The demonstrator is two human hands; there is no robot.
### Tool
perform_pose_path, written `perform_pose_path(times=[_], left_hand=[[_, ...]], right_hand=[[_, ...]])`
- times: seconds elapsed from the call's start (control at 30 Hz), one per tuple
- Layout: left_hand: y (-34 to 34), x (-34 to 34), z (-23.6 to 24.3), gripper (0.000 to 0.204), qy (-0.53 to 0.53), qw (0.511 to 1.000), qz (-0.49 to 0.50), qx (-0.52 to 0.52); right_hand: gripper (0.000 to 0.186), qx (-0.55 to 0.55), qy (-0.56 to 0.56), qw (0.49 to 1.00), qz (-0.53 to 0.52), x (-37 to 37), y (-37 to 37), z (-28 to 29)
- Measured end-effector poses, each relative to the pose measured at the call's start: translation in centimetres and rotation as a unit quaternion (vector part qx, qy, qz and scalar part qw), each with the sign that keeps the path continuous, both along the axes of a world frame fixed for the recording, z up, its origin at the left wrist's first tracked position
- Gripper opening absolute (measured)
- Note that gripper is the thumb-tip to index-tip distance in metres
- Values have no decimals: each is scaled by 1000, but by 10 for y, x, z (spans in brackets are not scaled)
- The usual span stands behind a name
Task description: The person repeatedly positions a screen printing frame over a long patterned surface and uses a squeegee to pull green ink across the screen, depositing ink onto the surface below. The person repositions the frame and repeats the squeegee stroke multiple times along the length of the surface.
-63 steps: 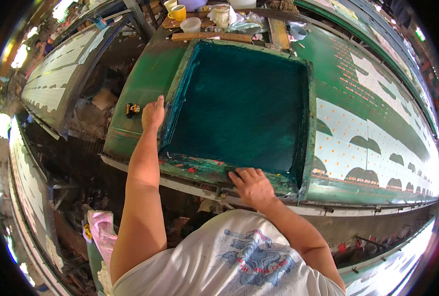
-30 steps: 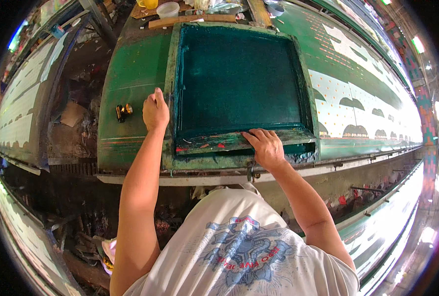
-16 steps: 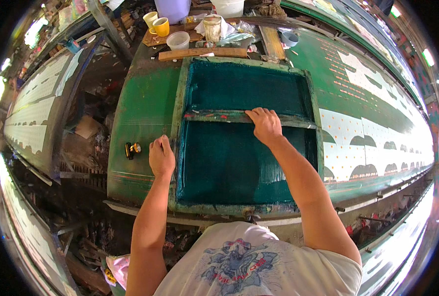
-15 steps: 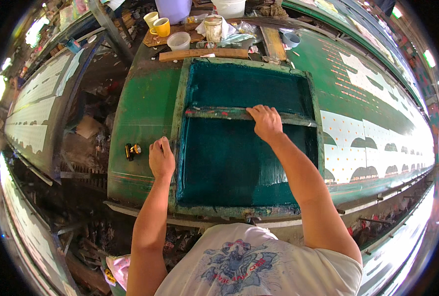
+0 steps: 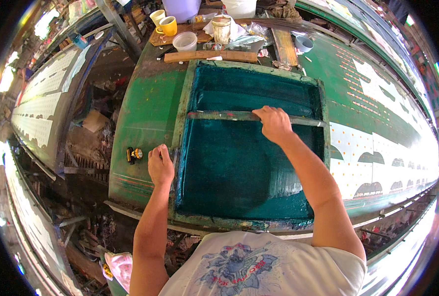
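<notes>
A wooden-framed printing screen [image 5: 182, 106], its inside coated with dark teal ink [image 5: 234, 167], lies on the green table. Across the screen, above its middle, runs a long squeegee [image 5: 219, 116], stained and narrow. My right hand [image 5: 277, 124] grips its top edge right of centre, fingers folded over it. My left hand [image 5: 160, 164] is beside the frame's left rail with fingers curled in; whatever they may hold is hidden. Left of that hand, a small black-and-gold lamp-like object [image 5: 134, 155] rests on the table.
Behind the screen are a wooden strip [image 5: 210, 56], a clear tub [image 5: 185, 42], a yellow mug [image 5: 168, 26], a smeared jar [image 5: 222, 29] and a grey-blue bowl [image 5: 304, 44]. White patterned sheets [image 5: 355, 158] lie to the right. Another table [image 5: 44, 106] stands at left across a gap.
The whole view has shifted a little. The squeegee shows a thinner face, as if tipped more upright, still in my right hand. My left hand stays beside the frame.
</notes>
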State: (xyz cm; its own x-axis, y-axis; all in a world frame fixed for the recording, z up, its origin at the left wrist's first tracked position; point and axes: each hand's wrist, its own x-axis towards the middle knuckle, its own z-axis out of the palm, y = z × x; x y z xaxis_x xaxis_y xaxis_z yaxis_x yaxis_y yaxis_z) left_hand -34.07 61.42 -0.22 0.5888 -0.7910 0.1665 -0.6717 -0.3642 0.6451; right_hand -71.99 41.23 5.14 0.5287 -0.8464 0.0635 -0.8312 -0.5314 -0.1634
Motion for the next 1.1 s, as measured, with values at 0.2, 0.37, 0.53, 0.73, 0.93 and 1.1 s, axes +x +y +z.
perform_pose_path(times=[0.2, 0.37, 0.53, 0.73, 0.93, 1.1], left_hand=[[-5, -7, 11, 58, -7, 1000, -5, -7], [-4, -5, 7, 49, -29, 1000, -3, -2], [-3, -3, 4, 52, -38, 999, -1, -4], [-9, 4, 0, 65, -8, 999, -26, 42], [-12, 2, 5, 81, 46, 997, -32, 45], [-14, 9, -3, 87, 58, 995, -38, 76]], right_hand=[[42, -60, -19, 998, -21, -7, -62, 3], [44, -38, -4, 999, -2, -17, -74, -7], [45, 16, 25, 999, 16, -14, -41, 9], [45, 62, 34, 997, 20, -16, 39, 14], [43, 32, 26, 999, 14, -19, 141, 4], [42, 24, 25, 999, 7, -18, 225, 3]])
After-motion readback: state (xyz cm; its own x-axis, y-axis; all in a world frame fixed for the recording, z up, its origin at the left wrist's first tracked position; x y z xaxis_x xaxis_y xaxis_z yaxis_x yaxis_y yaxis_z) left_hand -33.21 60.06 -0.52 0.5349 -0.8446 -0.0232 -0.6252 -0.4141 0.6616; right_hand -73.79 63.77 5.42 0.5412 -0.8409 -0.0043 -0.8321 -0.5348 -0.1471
